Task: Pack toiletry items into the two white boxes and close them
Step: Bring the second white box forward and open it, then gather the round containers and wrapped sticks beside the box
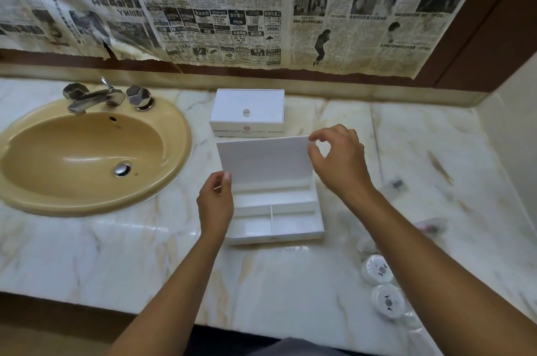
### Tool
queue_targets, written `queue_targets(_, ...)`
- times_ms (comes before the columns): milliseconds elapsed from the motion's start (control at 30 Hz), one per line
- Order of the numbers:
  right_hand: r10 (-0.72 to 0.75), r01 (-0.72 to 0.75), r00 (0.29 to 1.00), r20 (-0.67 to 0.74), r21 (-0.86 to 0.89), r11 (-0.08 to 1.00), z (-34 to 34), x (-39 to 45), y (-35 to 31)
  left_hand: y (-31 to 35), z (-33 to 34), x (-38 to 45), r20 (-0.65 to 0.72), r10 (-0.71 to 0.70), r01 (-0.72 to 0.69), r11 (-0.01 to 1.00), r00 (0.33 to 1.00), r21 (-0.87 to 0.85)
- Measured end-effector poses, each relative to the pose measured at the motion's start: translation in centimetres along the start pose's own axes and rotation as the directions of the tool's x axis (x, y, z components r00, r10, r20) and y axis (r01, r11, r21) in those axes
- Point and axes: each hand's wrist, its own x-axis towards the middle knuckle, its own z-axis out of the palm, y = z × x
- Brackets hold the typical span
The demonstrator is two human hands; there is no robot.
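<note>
Beside box (276, 210), sink (87, 152), round packets (377, 268).

Soft, even light; glare on the marble counter (290, 283); blurred, warped right edge.

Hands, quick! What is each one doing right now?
Left hand: fingers grip the left edge of the open box's lid.
Right hand: fingers pinch the lid's top right corner.

Head view: looks forward-down, close over countertop (290, 283).
</note>
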Motion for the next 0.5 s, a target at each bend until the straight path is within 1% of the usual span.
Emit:
queue_targets(133, 0.05, -0.049, 0.998, 0.049, -0.02, 0.999, -0.2, -1.2, 1.8, -0.1, 0.0, -0.1, -0.009, 0.015, -0.015, 1.0, 1.0, 0.017)
queue_targets(300, 0.12, -0.105, 0.975, 0.188, -0.088, 0.991, -1.2, -2.8, 4.1, -0.3, 0.0, -0.1, -0.014, 0.017, -0.017, 1.0, 1.0, 0.019)
queue_targets(500, 0.212, -0.186, 0.949, 0.235, -0.128, 0.974, -2.9, -5.6, 6.9, -0.6, 0.0, -0.2, -0.021, 0.022, -0.022, 1.0, 1.0, 0.013)
